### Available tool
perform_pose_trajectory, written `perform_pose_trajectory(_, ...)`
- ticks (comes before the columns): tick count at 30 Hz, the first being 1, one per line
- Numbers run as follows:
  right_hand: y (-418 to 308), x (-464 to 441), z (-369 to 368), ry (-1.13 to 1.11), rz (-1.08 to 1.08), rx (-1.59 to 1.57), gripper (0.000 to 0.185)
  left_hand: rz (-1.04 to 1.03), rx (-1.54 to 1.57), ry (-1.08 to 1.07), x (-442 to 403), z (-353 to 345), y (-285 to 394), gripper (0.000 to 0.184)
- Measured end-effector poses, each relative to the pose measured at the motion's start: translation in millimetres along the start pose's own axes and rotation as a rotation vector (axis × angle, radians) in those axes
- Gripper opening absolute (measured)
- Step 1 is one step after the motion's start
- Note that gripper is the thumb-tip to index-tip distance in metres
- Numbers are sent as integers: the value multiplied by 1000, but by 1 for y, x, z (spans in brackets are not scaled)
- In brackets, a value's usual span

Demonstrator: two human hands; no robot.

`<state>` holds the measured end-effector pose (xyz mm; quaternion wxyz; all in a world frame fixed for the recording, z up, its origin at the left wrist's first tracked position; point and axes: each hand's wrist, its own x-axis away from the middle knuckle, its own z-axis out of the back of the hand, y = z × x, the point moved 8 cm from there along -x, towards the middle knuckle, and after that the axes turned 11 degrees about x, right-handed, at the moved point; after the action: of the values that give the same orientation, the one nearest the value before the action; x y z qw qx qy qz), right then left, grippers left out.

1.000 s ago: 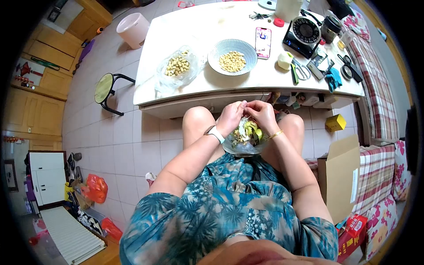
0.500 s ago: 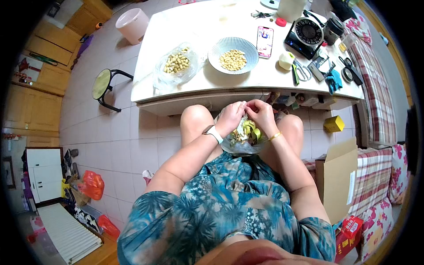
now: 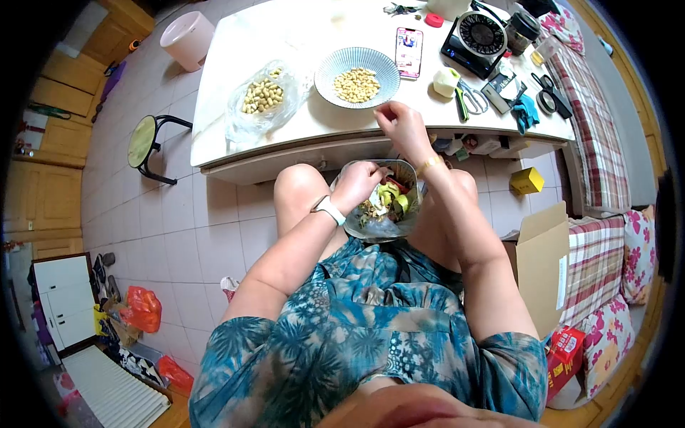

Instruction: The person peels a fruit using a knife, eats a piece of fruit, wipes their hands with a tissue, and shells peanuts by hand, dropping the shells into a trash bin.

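Note:
My left hand [image 3: 359, 183], fingers pinched together, hangs over the left side of a lined bin [image 3: 378, 230] between my knees; what its fingertips hold is too small to name. Green peels [image 3: 394, 196] and other scraps fill the bin. My right hand [image 3: 401, 127] is raised at the table's front edge, just below the striped bowl [image 3: 327, 88] of shelled peanuts [image 3: 356, 85]. Its fingers are curled together, and their contents cannot be made out. To the bowl's left lies a clear plastic bag [image 3: 242, 123] with unshelled peanuts [image 3: 262, 96].
On the white table [image 3: 235, 43] are a phone [image 3: 409, 53], a partly peeled fruit [image 3: 446, 82], a green-handled peeler [image 3: 462, 104], scissors and a black fan [image 3: 479, 37]. A stool [image 3: 143, 142] stands left, an open cardboard box [image 3: 539, 267] at the right.
My hands have moved apart. The right one has risen from above the bin to the table edge near the bowl, while the left has stayed over the bin. The view has shifted slightly.

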<state>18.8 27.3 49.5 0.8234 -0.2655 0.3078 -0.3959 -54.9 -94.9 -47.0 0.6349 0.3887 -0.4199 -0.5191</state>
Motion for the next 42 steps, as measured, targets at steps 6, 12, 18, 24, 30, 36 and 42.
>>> perform_pose_trajectory(6,-20,-70,-25,137,228,347,11,-9,-68,-31,-2,-2,6,39)
perform_pose_trajectory(12,-2,-86,-51,25,270,661,9,116,471,70,-17,-10,-25,28)
perform_pose_trajectory(18,-20,-44,-9,70,250,420,7,309,616,-38,-11,-10,-18,41)
perform_pose_trajectory(24,-37,60,1,-62,320,296,8,490,968,67,-4,-12,-19,56)
perform_pose_trajectory(30,-26,108,-19,-39,496,373,13,440,1055,-33,-13,-21,-40,59)
perform_pose_trajectory(36,-21,104,-19,-88,458,418,14,449,1036,18,-12,-19,-37,50)
perform_pose_trajectory(42,-14,105,-22,-134,448,361,16,461,993,-4,-11,-21,-42,44)
